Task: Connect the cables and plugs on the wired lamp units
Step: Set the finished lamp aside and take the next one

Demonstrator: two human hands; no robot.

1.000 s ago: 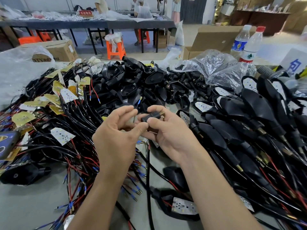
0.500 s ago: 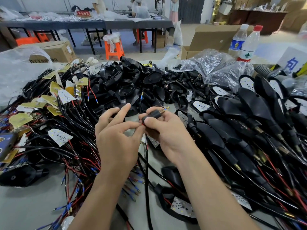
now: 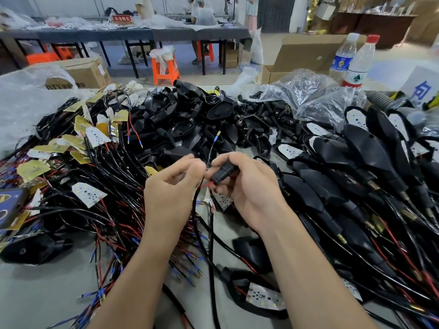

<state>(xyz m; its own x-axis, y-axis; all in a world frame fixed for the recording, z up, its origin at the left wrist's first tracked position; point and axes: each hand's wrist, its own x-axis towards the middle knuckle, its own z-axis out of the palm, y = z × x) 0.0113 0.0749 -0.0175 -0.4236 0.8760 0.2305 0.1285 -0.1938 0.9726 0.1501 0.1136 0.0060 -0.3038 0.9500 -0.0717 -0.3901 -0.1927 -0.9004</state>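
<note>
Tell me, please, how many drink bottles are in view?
2. The blue-labelled bottle stands at the far right, behind the clear plastic bags; the red-capped bottle stands just right of it, overlapping it. More could be hidden behind the clutter.

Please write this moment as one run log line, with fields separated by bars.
left hand: pinches black cable | right hand: grips black plug | red wire: at plug's end | step: joining, not yet done

The plug (image 3: 222, 173) looks like matt black plastic. The shells (image 3: 190, 124) heaped behind it are smooth black plastic with a slight sheen. The fittings (image 3: 374, 185) glint like brass. The bags (image 3: 308, 93) are crinkly clear film, and the box (image 3: 306, 53) is plain cardboard.
</note>
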